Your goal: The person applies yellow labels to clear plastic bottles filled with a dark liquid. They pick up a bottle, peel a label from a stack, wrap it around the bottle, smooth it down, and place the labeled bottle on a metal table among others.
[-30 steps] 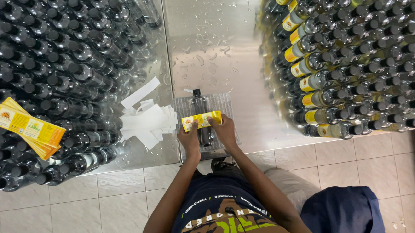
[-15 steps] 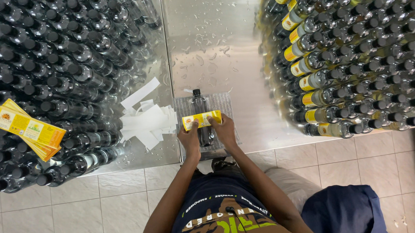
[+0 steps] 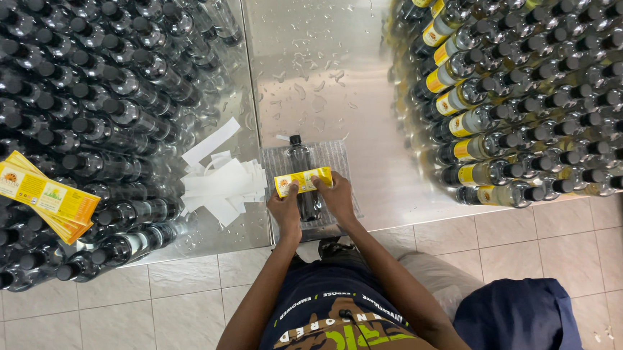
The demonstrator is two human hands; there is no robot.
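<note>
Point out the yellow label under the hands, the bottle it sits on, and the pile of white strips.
yellow label (image 3: 304, 180): head view, middle of its printed face.
bottle (image 3: 297, 154): head view, on its shoulder below the black cap.
white strips (image 3: 222, 180): head view, centre of the pile.

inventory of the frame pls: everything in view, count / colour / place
Bottle: one, clear with black cap, lying on padded mat at table's near edge.
Yellow label: one, across that bottle.
Padded mat: one, silvery.
Unlabelled bottles: many, dark caps, table left.
Labelled bottles: many, yellow labels, table right.
Label stack: one, yellow, atop left bottles.
Backing strips: pile, white.
Steel table: one, wet.
Blue bundle: floor.
Left hand, right hand: pressing label.
</note>
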